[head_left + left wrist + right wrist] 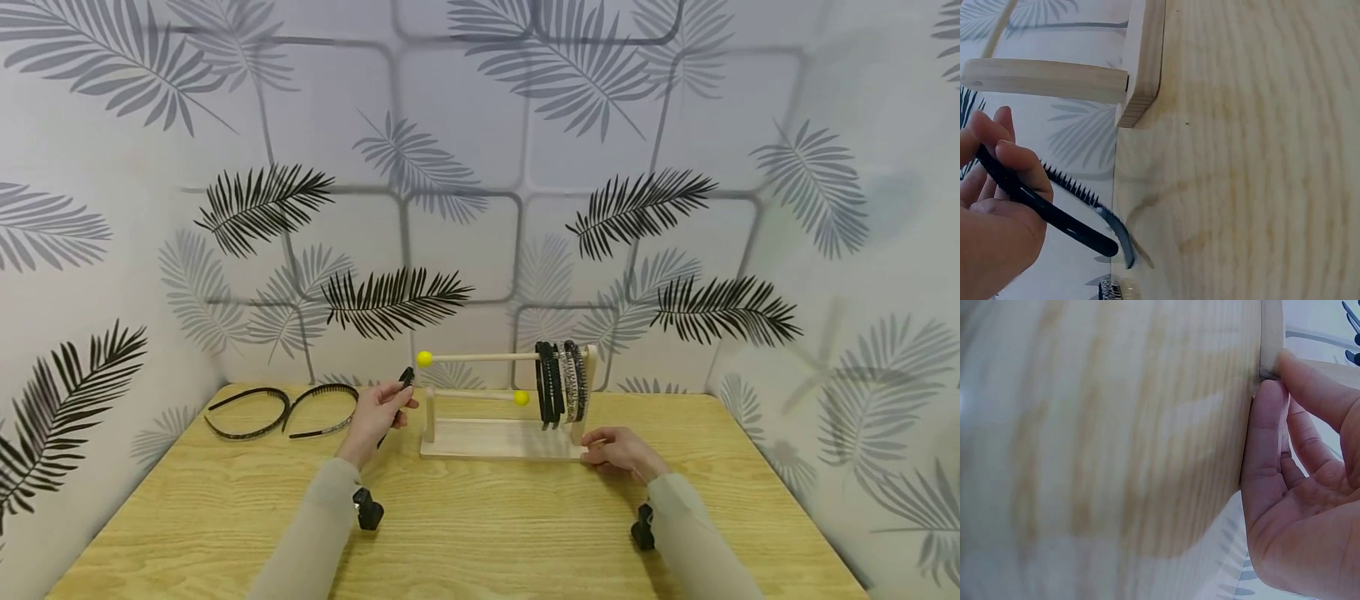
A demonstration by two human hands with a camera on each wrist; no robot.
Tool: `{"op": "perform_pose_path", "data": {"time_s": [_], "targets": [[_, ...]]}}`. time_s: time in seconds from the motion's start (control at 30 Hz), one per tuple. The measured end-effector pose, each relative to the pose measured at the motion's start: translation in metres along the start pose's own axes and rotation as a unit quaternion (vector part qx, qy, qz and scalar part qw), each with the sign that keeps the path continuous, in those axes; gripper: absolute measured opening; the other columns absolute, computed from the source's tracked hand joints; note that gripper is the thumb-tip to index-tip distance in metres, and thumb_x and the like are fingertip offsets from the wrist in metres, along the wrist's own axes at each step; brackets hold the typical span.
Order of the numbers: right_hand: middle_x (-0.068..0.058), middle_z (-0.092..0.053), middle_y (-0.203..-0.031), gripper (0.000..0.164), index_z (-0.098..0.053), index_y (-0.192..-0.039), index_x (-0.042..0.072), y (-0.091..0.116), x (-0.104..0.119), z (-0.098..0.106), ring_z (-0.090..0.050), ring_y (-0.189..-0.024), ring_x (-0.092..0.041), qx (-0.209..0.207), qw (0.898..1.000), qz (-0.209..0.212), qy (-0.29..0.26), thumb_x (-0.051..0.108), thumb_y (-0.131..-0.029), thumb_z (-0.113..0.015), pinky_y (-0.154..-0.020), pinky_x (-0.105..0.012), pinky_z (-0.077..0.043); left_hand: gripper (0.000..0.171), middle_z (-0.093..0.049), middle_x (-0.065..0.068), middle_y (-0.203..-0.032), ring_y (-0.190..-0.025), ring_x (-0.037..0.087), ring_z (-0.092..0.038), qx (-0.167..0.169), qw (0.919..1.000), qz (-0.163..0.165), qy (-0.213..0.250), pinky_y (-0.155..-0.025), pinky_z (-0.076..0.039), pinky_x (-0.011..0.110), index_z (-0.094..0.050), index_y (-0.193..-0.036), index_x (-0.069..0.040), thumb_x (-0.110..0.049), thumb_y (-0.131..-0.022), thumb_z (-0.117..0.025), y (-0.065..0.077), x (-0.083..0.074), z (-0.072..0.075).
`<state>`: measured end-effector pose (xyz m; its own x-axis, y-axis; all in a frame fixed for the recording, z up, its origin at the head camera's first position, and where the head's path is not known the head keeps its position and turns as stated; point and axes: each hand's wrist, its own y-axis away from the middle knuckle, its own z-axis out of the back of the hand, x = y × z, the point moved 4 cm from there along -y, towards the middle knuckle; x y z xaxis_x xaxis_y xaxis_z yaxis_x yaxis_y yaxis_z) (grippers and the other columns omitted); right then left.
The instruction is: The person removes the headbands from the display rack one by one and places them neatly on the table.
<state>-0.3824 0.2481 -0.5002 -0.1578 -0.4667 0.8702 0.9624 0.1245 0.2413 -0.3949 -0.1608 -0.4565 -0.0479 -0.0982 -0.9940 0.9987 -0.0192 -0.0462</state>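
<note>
In my left hand (377, 414) is a black headband (1063, 219) with a row of small teeth, pinched between thumb and fingers. It stands upright just left of a wooden headband rack (487, 442). The rack has two rods tipped with yellow balls, the upper rod (480, 357) reaching toward the left hand. Several dark and glittery headbands (551, 383) hang at the upper rod's right end. My right hand (618, 452) holds the right end of the rack's base, thumb and finger at its corner (1271, 365).
Two dark headbands lie on the wooden table at the left: one plain band (247, 435) and one toothed band (315, 434). A wall (465, 250) with a leaf pattern rises close behind the table (480, 525).
</note>
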Motion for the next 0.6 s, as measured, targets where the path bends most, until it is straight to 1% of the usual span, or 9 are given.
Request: {"op": "perform_pose_path", "data": {"time_s": [0.03,0.1,0.23,0.3,0.4,0.5,0.53,0.6], "targets": [[-0.009,-0.065,-0.098,0.033,-0.061,-0.119,-0.004,0.000,0.000,0.000,-0.063,-0.078,-0.012,0.001,1.000,0.001,0.000,0.008,-0.090,-0.070,-0.068,-0.028,-0.055,0.040,-0.071,0.018,-0.102,-0.059,0.010,-0.055,-0.004,1.0000,-0.001,0.000,-0.058,-0.047,0.023,-0.057,-0.133,-0.002,-0.024,-0.100,-0.059,-0.003,0.005,0.000],[-0.009,-0.065,-0.100,0.034,-0.061,-0.120,-0.004,0.000,0.000,0.000,-0.064,-0.079,-0.012,0.003,1.000,0.000,0.004,0.008,-0.090,-0.070,-0.069,-0.029,-0.055,0.040,-0.072,0.015,-0.098,-0.057,0.009,-0.050,-0.001,1.0000,-0.001,-0.006,-0.057,-0.044,0.024,-0.057,-0.133,-0.002,-0.024,-0.100,-0.059,-0.003,0.006,0.000],[-0.011,-0.066,-0.104,0.034,-0.061,-0.121,-0.003,0.001,-0.001,0.001,-0.064,-0.081,-0.012,0.001,1.000,-0.005,0.005,0.008,-0.090,-0.070,-0.071,-0.029,-0.056,0.038,-0.072,0.014,-0.101,-0.059,0.011,-0.047,0.025,0.9992,-0.004,-0.032,-0.058,-0.040,0.025,-0.056,-0.136,-0.003,-0.019,-0.101,-0.056,-0.004,0.009,-0.002],[-0.011,-0.066,-0.105,0.034,-0.061,-0.121,-0.002,0.001,-0.001,0.001,-0.065,-0.082,-0.012,-0.001,1.000,-0.009,0.005,0.008,-0.090,-0.070,-0.071,-0.029,-0.056,0.038,-0.072,0.014,-0.104,-0.062,0.012,-0.048,0.041,0.9979,-0.001,-0.049,-0.060,-0.040,0.027,-0.054,-0.138,-0.002,-0.014,-0.102,-0.054,-0.006,0.010,-0.003],[-0.010,-0.066,-0.105,0.034,-0.061,-0.121,-0.002,0.002,-0.001,0.001,-0.065,-0.082,-0.012,-0.004,1.000,-0.012,0.005,0.008,-0.090,-0.070,-0.071,-0.029,-0.056,0.039,-0.072,0.015,-0.109,-0.069,0.015,-0.056,0.066,0.9944,0.000,-0.083,-0.068,-0.049,0.031,-0.054,-0.137,0.001,-0.010,-0.100,-0.055,-0.007,0.012,-0.004],[-0.011,-0.066,-0.104,0.034,-0.060,-0.121,-0.003,0.002,0.000,0.001,-0.065,-0.082,-0.013,-0.002,1.000,-0.010,0.004,0.009,-0.090,-0.070,-0.070,-0.029,-0.056,0.038,-0.072,0.016,-0.111,-0.081,0.024,-0.066,0.084,0.9913,-0.002,-0.101,-0.080,-0.056,0.040,-0.057,-0.133,0.005,-0.010,-0.099,-0.059,-0.010,0.015,-0.004],[-0.011,-0.066,-0.104,0.034,-0.061,-0.121,-0.002,0.002,0.000,0.001,-0.065,-0.082,-0.013,-0.001,1.000,-0.010,0.001,0.009,-0.090,-0.070,-0.070,-0.029,-0.056,0.037,-0.072,0.017,-0.111,-0.085,0.028,-0.068,0.083,0.9911,-0.003,-0.104,-0.083,-0.056,0.043,-0.058,-0.132,0.005,-0.010,-0.098,-0.061,-0.011,0.017,-0.004],[-0.010,-0.066,-0.103,0.034,-0.062,-0.120,-0.001,0.002,0.001,0.002,-0.065,-0.082,-0.013,0.004,1.000,-0.008,-0.005,0.010,-0.089,-0.071,-0.070,-0.028,-0.056,0.036,-0.072,0.019,-0.110,-0.088,0.033,-0.070,0.076,0.9915,-0.001,-0.105,-0.084,-0.057,0.044,-0.060,-0.129,0.005,-0.011,-0.097,-0.063,-0.012,0.019,-0.001]]}}
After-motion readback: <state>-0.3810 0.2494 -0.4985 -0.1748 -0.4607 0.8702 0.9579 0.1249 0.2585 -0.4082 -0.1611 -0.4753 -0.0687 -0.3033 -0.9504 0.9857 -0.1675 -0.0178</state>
